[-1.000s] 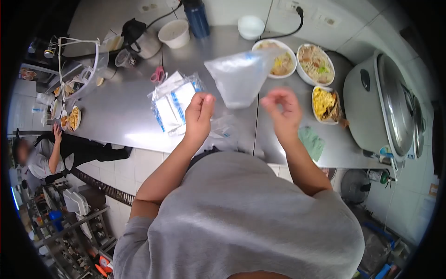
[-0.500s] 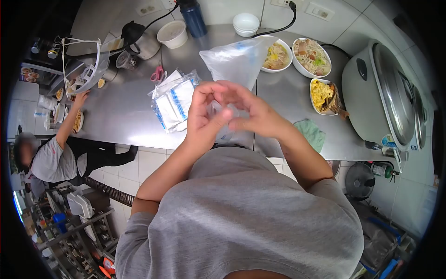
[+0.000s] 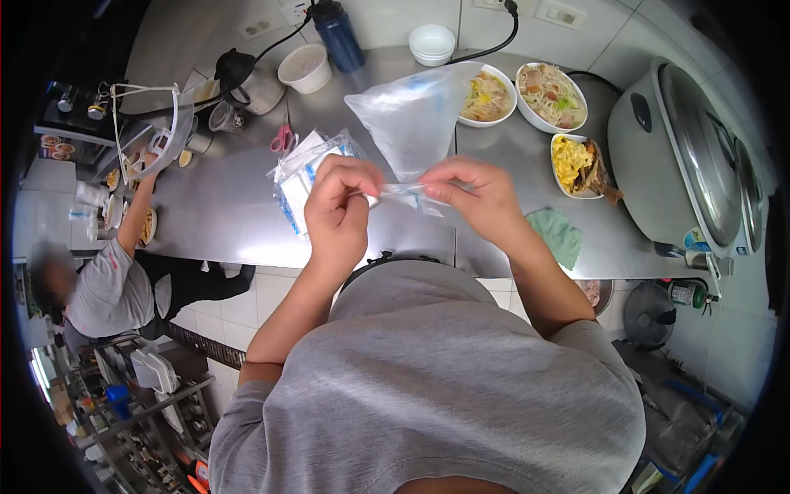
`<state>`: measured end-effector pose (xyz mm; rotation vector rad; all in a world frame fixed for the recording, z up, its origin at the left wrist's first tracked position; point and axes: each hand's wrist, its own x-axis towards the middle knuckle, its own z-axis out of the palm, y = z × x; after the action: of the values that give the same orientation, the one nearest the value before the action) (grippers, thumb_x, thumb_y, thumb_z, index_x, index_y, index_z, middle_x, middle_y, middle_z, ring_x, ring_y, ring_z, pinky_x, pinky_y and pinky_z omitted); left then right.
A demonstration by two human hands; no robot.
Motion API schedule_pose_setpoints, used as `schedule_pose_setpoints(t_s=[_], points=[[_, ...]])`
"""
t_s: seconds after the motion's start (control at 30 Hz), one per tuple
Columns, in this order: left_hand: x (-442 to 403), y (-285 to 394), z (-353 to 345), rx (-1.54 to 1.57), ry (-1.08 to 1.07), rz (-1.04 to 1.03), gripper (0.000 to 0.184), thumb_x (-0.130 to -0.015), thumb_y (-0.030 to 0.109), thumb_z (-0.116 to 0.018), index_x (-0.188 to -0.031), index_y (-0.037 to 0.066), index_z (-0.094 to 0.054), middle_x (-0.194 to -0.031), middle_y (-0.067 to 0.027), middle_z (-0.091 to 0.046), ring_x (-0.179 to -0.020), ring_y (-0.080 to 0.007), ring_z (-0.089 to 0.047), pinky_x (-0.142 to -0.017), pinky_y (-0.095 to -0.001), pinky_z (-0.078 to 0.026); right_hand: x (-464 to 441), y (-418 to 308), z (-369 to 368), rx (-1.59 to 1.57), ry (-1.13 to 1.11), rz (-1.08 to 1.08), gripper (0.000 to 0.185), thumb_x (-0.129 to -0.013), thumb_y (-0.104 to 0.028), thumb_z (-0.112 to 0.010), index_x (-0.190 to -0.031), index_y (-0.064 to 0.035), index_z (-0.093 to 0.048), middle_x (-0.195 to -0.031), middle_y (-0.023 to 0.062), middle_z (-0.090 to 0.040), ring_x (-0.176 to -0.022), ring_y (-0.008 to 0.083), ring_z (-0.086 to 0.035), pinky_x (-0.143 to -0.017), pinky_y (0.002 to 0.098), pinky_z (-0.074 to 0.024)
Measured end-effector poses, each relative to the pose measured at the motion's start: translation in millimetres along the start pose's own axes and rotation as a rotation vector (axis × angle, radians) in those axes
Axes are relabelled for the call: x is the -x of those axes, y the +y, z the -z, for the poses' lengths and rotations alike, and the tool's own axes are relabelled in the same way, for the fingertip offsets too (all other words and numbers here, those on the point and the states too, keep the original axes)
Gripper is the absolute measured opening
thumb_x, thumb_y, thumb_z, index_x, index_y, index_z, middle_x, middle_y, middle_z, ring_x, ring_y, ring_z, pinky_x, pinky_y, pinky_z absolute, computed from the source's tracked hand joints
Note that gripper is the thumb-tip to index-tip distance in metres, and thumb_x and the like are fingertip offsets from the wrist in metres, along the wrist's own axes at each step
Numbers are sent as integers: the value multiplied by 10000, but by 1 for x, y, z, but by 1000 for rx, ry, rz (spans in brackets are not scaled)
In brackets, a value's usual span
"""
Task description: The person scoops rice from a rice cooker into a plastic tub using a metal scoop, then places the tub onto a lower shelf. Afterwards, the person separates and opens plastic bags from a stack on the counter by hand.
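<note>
A small clear plastic bag (image 3: 411,198) is stretched between my hands over the steel counter's front part. My left hand (image 3: 341,206) pinches one side of it, and my right hand (image 3: 477,196) pinches the other between thumb and fingers. Just beyond my fingertips lies a larger translucent bag (image 3: 407,119), partly over the edge of a bowl of noodles (image 3: 487,97). Beside my left hand is a pile of flat packets (image 3: 296,177) with blue markings, partly hidden by that hand.
Right: a second noodle bowl (image 3: 551,97), a dish of egg (image 3: 573,165), a green cloth (image 3: 555,236) and a large cooker (image 3: 675,156). Back: white bowls (image 3: 432,43), a blue bottle (image 3: 338,37), a tub (image 3: 304,68), a kettle (image 3: 251,82), scissors (image 3: 284,138). A co-worker (image 3: 107,288) stands left.
My hands came together, then moved slightly apart with the small bag now stretched between them. The co-worker's arm has reached farther up over the counter at the left.
</note>
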<state>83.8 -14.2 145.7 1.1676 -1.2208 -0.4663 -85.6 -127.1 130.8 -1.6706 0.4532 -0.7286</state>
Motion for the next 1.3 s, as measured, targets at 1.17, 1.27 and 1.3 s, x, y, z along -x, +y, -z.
schedule_pose_setpoints(t_s=[1.17, 1.27, 1.3], points=[[-51, 23, 29, 903, -496, 620, 184, -883, 146, -593, -768, 3, -584, -708, -40, -574, -713, -150, -563, -765, -263, -433, -13, -20, 49, -703, -411, -283, 149, -872, -131, -587, -906, 14, -596, -734, 44, -593, -608, 106, -550, -598, 254, -471], [-63, 28, 34, 301, -770, 732, 162, -897, 134, -557, -782, 22, -580, -762, -63, -610, -714, -177, -600, -733, -305, -481, -28, -37, 60, -881, -382, -205, 156, -862, -129, -597, -922, 16, -596, -738, 53, -601, -616, 119, -568, -608, 272, -486], [-71, 25, 40, 291, -776, 713, 131, -905, 128, -534, -844, 30, -597, -817, -67, -625, -704, -181, -607, -703, -324, -511, -37, -44, 64, -860, -326, -189, 158, -860, -127, -598, -925, 18, -596, -741, 57, -604, -621, 125, -576, -614, 279, -490]])
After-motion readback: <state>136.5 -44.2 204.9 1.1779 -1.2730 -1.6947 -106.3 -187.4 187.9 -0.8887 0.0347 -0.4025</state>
